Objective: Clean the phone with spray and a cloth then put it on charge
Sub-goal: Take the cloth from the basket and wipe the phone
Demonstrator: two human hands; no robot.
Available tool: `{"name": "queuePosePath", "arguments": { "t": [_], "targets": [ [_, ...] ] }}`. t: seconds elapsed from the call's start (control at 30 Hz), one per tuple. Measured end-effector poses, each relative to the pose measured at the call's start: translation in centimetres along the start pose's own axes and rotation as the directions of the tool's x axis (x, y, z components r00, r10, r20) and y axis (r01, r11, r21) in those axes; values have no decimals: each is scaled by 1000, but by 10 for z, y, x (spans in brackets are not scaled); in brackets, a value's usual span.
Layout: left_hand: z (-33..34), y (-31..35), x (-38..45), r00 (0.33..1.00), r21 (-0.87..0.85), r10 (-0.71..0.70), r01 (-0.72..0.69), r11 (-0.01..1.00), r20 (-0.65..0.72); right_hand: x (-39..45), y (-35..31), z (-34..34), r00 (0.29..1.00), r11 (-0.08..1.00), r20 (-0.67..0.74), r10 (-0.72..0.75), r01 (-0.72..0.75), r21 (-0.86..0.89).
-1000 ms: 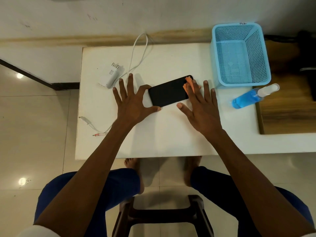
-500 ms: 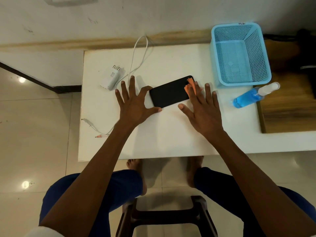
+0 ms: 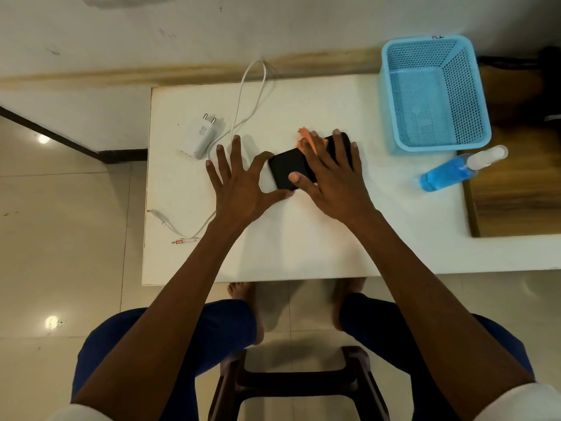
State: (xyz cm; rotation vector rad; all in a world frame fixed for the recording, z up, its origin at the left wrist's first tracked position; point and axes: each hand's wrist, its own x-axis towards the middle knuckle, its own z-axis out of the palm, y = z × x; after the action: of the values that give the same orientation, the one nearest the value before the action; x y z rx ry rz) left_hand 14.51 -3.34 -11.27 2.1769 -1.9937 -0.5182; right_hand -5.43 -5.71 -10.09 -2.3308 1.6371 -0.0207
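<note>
A black phone (image 3: 285,170) lies screen up, slightly slanted, on the white table (image 3: 303,244). My left hand (image 3: 239,186) is spread flat, its thumb and forefinger bracing the phone's left end. My right hand (image 3: 331,177) lies flat over the middle and right part of the phone and presses an orange cloth (image 3: 304,135) onto it; only a corner of the cloth shows past the fingers. A blue spray bottle (image 3: 449,173) lies on its side at the table's right edge. The white charger plug (image 3: 198,138) and its cable (image 3: 243,95) rest at the back left.
A blue mesh basket (image 3: 391,95) stands at the back right corner. The cable's free end (image 3: 182,240) lies by the table's left edge. A wooden surface (image 3: 516,192) adjoins the table on the right. A dark stool (image 3: 297,381) is between my knees.
My right hand has slid the cloth leftward along the phone, from its right end toward the middle. The left hand stays at the phone's left end.
</note>
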Motion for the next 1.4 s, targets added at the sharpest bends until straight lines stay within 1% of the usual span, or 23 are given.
{"name": "queuePosePath", "arguments": {
  "t": [0.13, 0.23, 0.33, 0.43, 0.53, 0.7, 0.8, 0.93, 1.0, 1.03, 1.1, 1.23, 1.3, 1.4],
  "targets": [
    [-2, -2, -2, 1000, 12, 21, -21, 1000, 10, -7, -19, 9, 987, 986, 49, -152, 155, -54],
    [-3, -2, -1, 1000, 15, 10, -11, 1000, 17, -11, -18, 8, 984, 980, 57, -172, 176, -89],
    [-2, -1, 1, 1000, 48, 14, -15, 999, 15, -17, -3, 4, 991, 983, 40, -124, 128, -128],
    [0, -3, 2, 1000, 53, 8, -7, 999, -10, -27, 21, -1, 999, 995, -10, -30, 29, -93],
    [2, -3, 2, 1000, 59, 9, -8, 998, -26, -38, 40, -5, 998, 995, -28, 57, -59, -82],
    [0, -1, 2, 1000, 45, 6, -5, 999, -14, -51, 42, -4, 995, 992, -3, 101, -101, -72],
    [-3, 1, 2, 1000, 39, 5, -5, 999, -16, -55, 33, -1, 997, 997, 53, 53, -50, -64],
    [-4, 0, 0, 1000, 33, 16, -15, 999, -18, -55, 2, 6, 985, 989, 125, -118, 127, -73],
    [-4, 0, 0, 999, 40, 23, -22, 999, -28, -54, -7, 7, 974, 980, 127, -186, 193, -50],
    [-4, 0, 0, 999, 46, 27, -26, 999, -33, -54, -6, 5, 973, 978, 118, -197, 203, -37],
    [-4, 1, -1, 999, 66, 31, -28, 997, -40, -52, 3, 1, 982, 986, 96, -165, 167, -17],
    [-1, 9, -10, 996, 147, 20, -7, 989, -83, -46, 24, -10, 999, 999, 34, -23, 22, 29],
    [0, 16, -17, 995, 209, 12, 9, 978, -97, -44, 27, -14, 1000, 1000, 27, 1, -2, 28],
    [-1, 24, -25, 998, 275, 17, 0, 962, -62, -47, 29, -16, 999, 1000, 37, 2, -3, 23]
  ]
}}
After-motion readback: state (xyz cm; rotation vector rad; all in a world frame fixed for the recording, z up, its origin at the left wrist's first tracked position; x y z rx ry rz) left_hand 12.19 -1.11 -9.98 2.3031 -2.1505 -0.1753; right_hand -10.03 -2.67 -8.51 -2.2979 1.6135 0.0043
